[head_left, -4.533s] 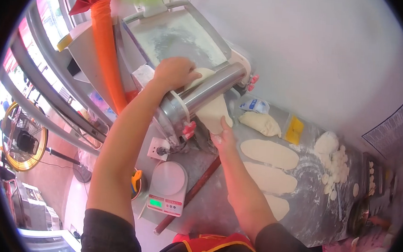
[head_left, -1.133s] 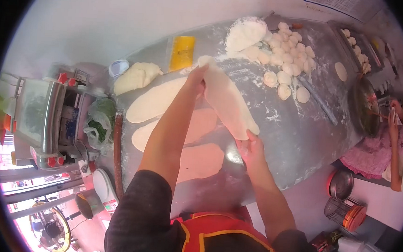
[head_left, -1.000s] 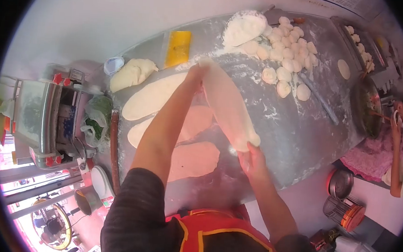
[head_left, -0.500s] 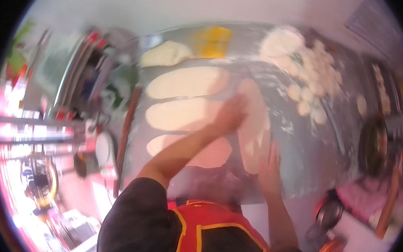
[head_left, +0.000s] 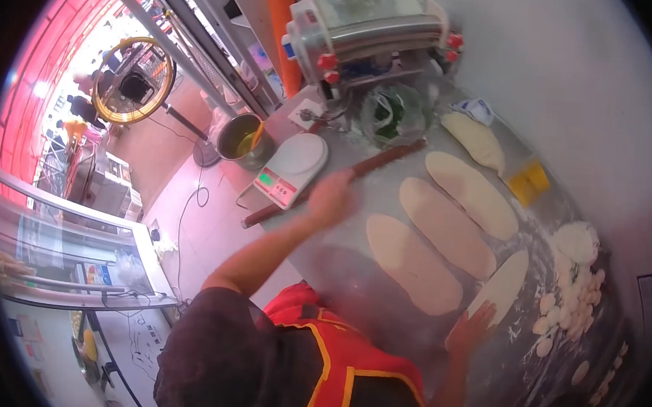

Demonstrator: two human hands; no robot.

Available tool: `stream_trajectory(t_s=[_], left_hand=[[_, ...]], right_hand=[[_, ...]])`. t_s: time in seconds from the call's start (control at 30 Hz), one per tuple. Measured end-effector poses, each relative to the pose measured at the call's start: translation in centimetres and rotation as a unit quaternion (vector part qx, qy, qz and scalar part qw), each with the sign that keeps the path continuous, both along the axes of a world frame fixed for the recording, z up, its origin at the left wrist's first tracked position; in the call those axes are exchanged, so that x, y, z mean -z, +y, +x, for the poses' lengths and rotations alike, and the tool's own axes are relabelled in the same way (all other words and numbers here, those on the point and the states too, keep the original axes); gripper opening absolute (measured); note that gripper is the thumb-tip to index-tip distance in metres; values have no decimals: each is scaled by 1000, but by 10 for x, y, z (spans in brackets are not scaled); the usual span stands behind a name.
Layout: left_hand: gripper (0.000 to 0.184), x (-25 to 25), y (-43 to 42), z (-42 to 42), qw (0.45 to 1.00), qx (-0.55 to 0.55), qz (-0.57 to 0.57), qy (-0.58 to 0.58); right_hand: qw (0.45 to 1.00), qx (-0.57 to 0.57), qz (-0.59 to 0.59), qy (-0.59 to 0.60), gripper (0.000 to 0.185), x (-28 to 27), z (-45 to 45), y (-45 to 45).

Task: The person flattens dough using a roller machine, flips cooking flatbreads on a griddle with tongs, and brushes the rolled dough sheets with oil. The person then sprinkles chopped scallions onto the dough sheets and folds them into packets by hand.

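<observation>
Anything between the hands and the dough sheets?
Nothing visible. The right hand lies flat over the near end of the rightmost dough sheet. Between the left hand and the nearest other sheet, only tabletop shows. Left hand overlaps the brown rod in view; contact unclear.

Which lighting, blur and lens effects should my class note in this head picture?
Head view: round black border, suggesting a wide lens; head view: outdoor area at upper left washed out; head view: left hand smeared, probably by motion; head view: soft shading across the middle dough sheet.
</observation>
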State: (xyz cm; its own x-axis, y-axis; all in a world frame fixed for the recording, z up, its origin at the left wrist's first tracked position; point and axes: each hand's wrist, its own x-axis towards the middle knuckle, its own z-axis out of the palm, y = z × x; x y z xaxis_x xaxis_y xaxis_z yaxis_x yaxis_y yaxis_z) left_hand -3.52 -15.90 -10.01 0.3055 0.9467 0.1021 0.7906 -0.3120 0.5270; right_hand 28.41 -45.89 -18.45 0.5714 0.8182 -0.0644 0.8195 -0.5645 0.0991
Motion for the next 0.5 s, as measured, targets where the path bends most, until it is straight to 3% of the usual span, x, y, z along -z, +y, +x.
stream_trajectory(t_s=[0.13,0.2,0.27,0.33,0.4,0.47,0.5], left_hand=[[41,14,130,-64,981,-27,189,35],[37,32,192,-79,983,-49,137,110],[33,41,230,-90,978,7,55,200],[32,45,249,-93,966,34,1,255],[31,49,259,-94,968,59,-21,244],[30,58,266,-103,982,57,-24,177],[27,30,257,-107,974,100,-64,191]], right_hand=[[998,22,-17,-50,58,4,-2,11],[996,73,8,-43,56,-26,-18,30],[939,75,296,161,54,-10,-19,4],[890,82,396,210,52,-15,-48,-6],[933,86,325,127,49,-58,-104,8],[911,99,368,157,48,-64,-152,30],[911,81,354,193,48,-69,-173,48]])
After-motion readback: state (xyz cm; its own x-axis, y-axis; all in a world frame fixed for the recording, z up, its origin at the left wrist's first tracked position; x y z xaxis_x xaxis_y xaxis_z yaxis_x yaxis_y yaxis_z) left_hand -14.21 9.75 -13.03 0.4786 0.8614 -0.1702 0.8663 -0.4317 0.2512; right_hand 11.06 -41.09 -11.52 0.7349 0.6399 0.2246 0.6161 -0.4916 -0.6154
